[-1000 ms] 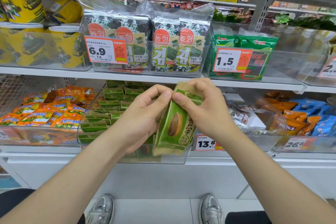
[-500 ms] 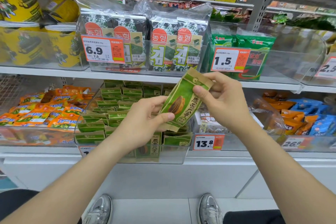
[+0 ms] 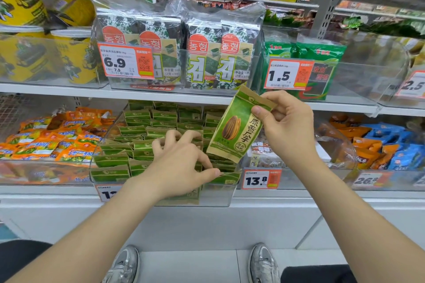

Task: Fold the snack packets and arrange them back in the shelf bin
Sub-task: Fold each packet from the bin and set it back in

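A green and tan sunflower-seed packet (image 3: pixel 239 126) hangs tilted above the clear shelf bin (image 3: pixel 216 195), pinched at its top right corner by my right hand (image 3: pixel 285 128). The bin holds several rows of the same green packets (image 3: pixel 142 142) standing upright. My left hand (image 3: pixel 181 163) reaches into the front right of the bin, fingers spread among the packets, thumb pressing the top edge of a front packet (image 3: pixel 226 177). Its palm hides the packets beneath it.
Orange snack packets (image 3: pixel 48 142) fill the bin to the left. A bin with bagged nuts (image 3: pixel 264 156) and orange and blue packets (image 3: pixel 386 145) lies to the right. Seaweed packs (image 3: pixel 179 53) stand on the shelf above. My shoes (image 3: pixel 264 264) are on the floor below.
My left hand let go of the packet and dropped into the bin among the stored packets. My right hand lifted the packet up and right, holding it alone.
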`<state>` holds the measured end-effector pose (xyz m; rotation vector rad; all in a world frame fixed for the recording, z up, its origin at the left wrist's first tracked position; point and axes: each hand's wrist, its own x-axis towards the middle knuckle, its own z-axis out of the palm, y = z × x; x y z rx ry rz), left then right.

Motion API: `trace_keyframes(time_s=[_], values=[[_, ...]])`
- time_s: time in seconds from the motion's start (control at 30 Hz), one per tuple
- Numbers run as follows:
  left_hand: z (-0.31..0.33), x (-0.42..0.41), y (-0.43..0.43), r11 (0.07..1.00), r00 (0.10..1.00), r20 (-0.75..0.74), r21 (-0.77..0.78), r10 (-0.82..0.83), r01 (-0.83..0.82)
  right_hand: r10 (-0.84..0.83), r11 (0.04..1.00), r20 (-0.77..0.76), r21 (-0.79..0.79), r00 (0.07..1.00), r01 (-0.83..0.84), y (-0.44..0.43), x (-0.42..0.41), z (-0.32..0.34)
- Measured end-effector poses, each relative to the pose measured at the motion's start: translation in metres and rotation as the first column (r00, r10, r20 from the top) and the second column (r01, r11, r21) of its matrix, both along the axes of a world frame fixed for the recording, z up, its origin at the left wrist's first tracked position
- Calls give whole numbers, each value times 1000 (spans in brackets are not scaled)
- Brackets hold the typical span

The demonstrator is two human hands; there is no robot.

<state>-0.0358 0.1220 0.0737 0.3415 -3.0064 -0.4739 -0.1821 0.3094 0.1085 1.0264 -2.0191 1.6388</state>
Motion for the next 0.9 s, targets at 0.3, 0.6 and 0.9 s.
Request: trace_keyframes(time_s=[0.3,0.6,0.9], values=[[-8,-13,-13,981,994,105,-191,3,17,27,990,-208,143,978,3,-2,2,-8],[-8,-21,-19,987,993,121,-160,-3,23,300,572,-199,821,933,-9,-15,9,-28],[-14,-26,-18,983,998,57,-182,28,-18,307,367,-196,927,931,74,-38,3,-33]])
